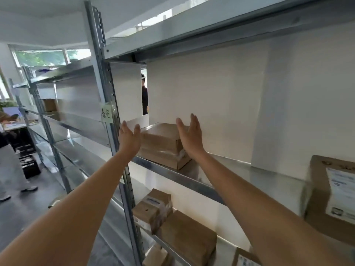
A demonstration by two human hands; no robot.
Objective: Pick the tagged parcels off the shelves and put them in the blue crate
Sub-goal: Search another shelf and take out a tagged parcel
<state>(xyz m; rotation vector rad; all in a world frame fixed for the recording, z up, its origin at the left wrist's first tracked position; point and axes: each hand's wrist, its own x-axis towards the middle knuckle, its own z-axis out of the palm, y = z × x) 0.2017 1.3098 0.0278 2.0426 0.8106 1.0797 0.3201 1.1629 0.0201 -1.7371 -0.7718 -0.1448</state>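
Note:
A brown cardboard parcel (161,144), taped and wrapped in clear film, lies near the front left end of a metal shelf (192,181) at chest height. My left hand (129,138) is raised just left of it with straight fingers, holding nothing. My right hand (190,137) is at the parcel's right side, palm facing the box, fingers straight; whether it touches the box I cannot tell. The blue crate is out of view.
A larger labelled box (334,198) stands at the right end of the same shelf. Several parcels (184,233) lie on the shelf below. A metal upright (113,116) with a yellow note stands beside my left hand. A person (11,162) stands in the aisle at left.

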